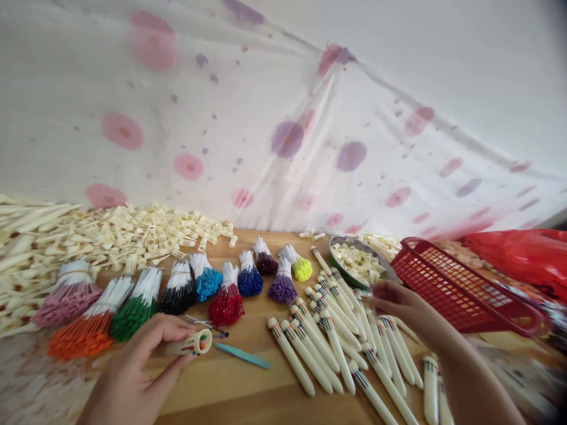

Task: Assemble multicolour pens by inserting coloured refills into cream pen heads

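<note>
My left hand [148, 360] pinches a short cream pen barrel section [191, 345] between thumb and fingers. Its open round end faces right, and small coloured bits show inside. My right hand [401, 304] is over the assembled pens, by the front right of a metal bowl [390, 273] of small cream parts; its fingertips are blurred, so what they hold cannot be made out. Several cream multicolour pens [305, 354] lie in a loose heap below and left of it. Close to my left hand rest a turquoise strip, perhaps tweezers [243, 355], and a few loose refills [199, 321].
Bundles of refills, among them orange [82, 336], red [227, 301] and purple [283, 286], stand along the table. Cream plastic parts [110, 233] pile up behind them at left. A tilted red basket [460, 289] and a red plastic bag [518, 254] are at right.
</note>
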Available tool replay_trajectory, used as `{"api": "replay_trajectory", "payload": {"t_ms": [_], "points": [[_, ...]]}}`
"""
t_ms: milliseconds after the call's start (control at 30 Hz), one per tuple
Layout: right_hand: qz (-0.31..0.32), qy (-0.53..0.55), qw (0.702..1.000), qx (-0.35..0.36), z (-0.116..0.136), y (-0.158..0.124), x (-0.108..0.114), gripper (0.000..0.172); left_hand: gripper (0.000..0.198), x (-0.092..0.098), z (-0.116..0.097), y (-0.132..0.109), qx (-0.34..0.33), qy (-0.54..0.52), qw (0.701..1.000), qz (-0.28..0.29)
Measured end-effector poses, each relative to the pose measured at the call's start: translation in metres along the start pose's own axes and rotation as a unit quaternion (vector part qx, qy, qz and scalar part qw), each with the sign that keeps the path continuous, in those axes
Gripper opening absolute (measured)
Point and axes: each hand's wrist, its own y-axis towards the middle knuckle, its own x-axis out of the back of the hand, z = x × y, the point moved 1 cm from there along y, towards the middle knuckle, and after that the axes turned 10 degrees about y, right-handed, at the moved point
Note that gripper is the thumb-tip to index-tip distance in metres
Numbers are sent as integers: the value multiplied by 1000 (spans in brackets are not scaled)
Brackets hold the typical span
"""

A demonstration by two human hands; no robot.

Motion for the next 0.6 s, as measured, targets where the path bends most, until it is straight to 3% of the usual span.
{"api": "replay_trajectory", "payload": {"t_ms": [67,100,233,333,433,600], "points": [[165,153,974,-22,31,-11,-35,37,19,1,-6,1,-5,-7,1000,-4],[205,202,958,-17,47,-17,-52,39,17,2,-9,1,-4,-11,1000,-2],[322,310,894,20,98,-36,-113,62,6,3,-10,1,14,-37,999,8],[398,348,848,23,114,-47,-144,63,10,3,-4,-2,37,-47,998,18],[440,373,817,17,121,-54,-166,50,12,4,0,-3,60,-43,996,46],[386,463,798,-9,137,-62,-188,31,15,5,-1,0,76,-29,995,58]]}}
